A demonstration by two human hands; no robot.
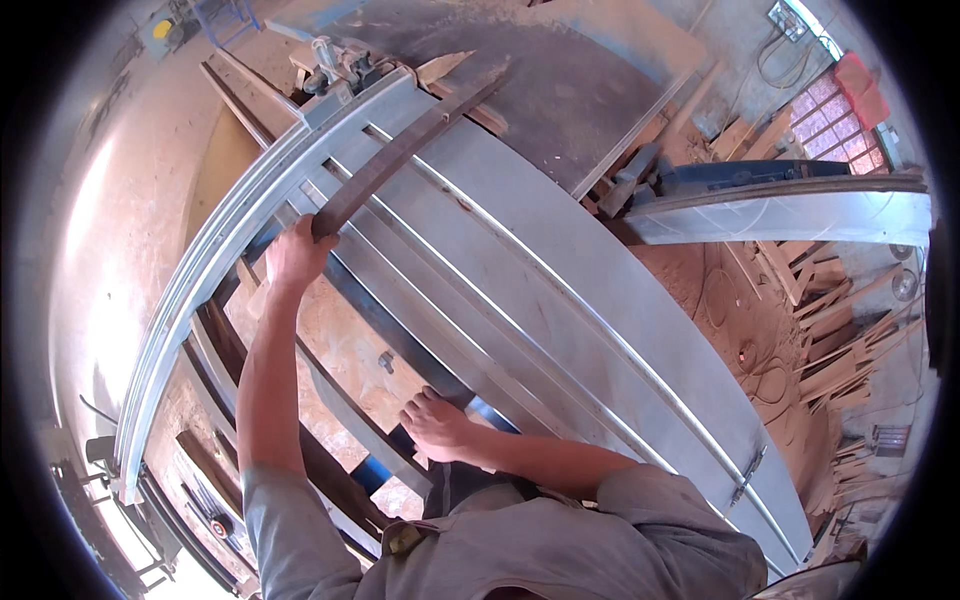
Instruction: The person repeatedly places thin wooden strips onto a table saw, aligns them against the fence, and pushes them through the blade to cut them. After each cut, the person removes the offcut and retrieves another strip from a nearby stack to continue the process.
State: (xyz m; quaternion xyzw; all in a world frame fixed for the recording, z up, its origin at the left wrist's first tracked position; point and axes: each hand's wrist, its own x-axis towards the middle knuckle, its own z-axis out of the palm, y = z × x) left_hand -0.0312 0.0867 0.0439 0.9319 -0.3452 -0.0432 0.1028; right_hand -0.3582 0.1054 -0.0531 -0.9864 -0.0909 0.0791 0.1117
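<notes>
My left hand (298, 250) is closed around the near end of a long dark wooden strip (385, 160). The strip slants away to the upper right, across the grey metal table (600, 310) of a saw-like machine with long grooves. Its far end reaches past the table's far edge. Close to my body, my right hand (435, 425) is curled into a loose fist by the table's near edge, with nothing showing from it. The right palm is hidden.
A ribbed metal rail (190, 280) curves along the left, with a metal clamp-like fitting (340, 65) at its far end. Beyond the table lies a dark board (540, 90). At right stand another long machine part (780, 215) and piles of wood offcuts (840, 330).
</notes>
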